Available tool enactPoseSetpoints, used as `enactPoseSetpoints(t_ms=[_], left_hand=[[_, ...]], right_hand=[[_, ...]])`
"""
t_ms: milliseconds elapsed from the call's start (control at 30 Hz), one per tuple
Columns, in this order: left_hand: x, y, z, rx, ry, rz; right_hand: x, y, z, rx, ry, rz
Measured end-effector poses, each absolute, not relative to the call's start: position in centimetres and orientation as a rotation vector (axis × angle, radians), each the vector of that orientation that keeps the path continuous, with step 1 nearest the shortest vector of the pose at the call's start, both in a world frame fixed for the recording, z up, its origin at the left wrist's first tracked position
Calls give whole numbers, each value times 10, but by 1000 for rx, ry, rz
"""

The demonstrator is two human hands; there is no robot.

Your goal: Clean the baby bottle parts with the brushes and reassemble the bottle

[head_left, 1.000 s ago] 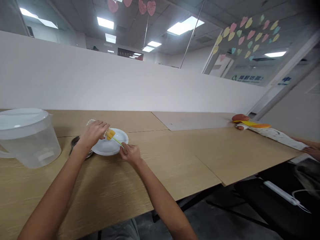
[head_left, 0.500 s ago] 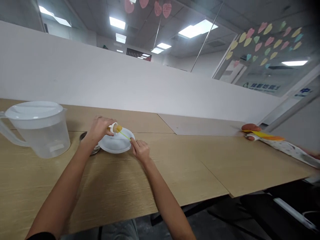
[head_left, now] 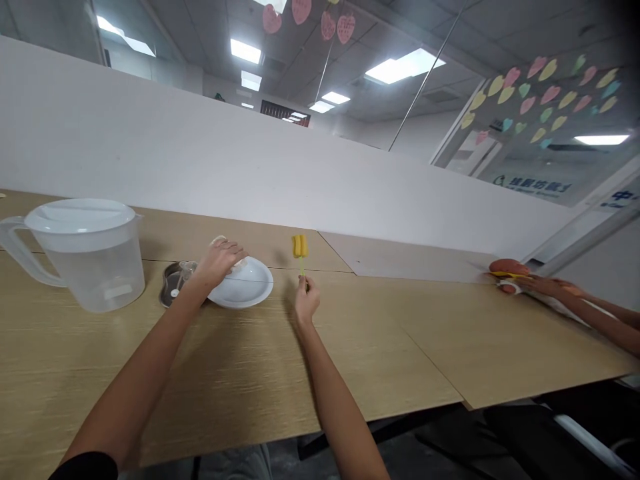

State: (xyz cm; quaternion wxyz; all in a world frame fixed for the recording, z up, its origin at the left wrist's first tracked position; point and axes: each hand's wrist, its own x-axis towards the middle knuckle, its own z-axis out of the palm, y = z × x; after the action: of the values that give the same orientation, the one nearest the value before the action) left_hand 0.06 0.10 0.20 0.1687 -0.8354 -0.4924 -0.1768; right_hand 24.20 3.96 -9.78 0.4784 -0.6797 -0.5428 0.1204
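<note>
My left hand (head_left: 223, 259) is wrapped round a small whitish bottle (head_left: 240, 265), held over the left side of a white bowl (head_left: 243, 293); most of the bottle is hidden by the fingers. To the right of the bowl, my right hand (head_left: 307, 301) grips the thin green handle of a sponge brush (head_left: 300, 246). The yellow sponge head points up and away, apart from the bottle. Just left of the bowl, partly behind my left forearm, is a metal tray (head_left: 167, 287) with a clear piece (head_left: 187, 268) in it.
A lidded translucent pitcher (head_left: 95, 267) stands at the left of the wooden table (head_left: 360, 347). A low white partition (head_left: 225, 167) runs along the back. At the far right, another person's hands (head_left: 543, 285) are at an orange and yellow item (head_left: 507, 269).
The sponge brush has come out of the bottle, and my right hand has moved right with it. My left hand has turned the bottle over the bowl. Another person's hands have reached in at far right.
</note>
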Motion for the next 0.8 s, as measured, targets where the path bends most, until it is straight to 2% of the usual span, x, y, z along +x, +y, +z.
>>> enactPoseSetpoints(t_ms=[200,367,500,800], left_hand=[[7,-19,20,-2218,-1882,-1176],[25,-41,40,-2387,-1834,-1274],[43,-58,46,-2564,-1757,-1088],[76,-89,44,-2793,-1725,-304]], right_hand=[[234,43,-114,-1804,-1583,341],[226,38,-116,-1776,-1838,223],[223,32,-112,-1766,-1944,130],[224,21,-100,-1810,-2081,116]])
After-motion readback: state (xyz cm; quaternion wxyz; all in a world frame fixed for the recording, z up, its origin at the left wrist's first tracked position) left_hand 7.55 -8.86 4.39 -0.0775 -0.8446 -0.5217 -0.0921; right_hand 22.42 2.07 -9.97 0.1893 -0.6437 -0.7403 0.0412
